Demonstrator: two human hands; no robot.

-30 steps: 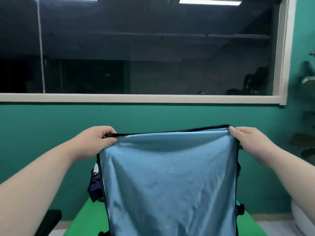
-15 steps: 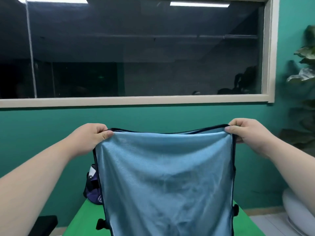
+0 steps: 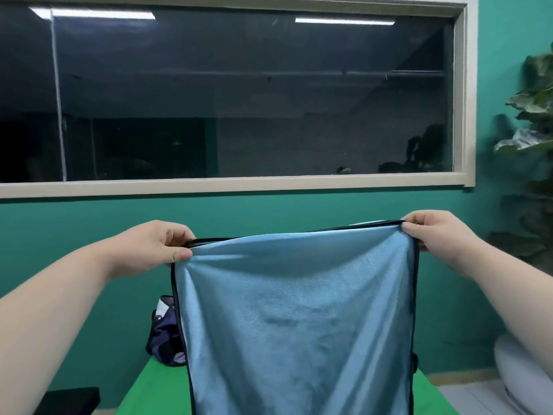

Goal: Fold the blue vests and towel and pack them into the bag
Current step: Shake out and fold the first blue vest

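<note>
- Two hands hold a blue vest [image 3: 299,319] up by its top corners, so it hangs spread flat over the green table [image 3: 140,390].
- Left hand [image 3: 152,250]: thumb and curled fingers pinch the upper left corner.
- Right hand [image 3: 434,235]: grips the upper right corner (slightly higher than the left).
- Dark trim runs along the vest's top and side edges; its lower end is out of view.
- Dark navy bag [image 3: 166,339]: sits on the table's far left part, partly hidden behind the vest.
- Leafy plant [image 3: 535,115]: stands by the teal wall at right.
</note>
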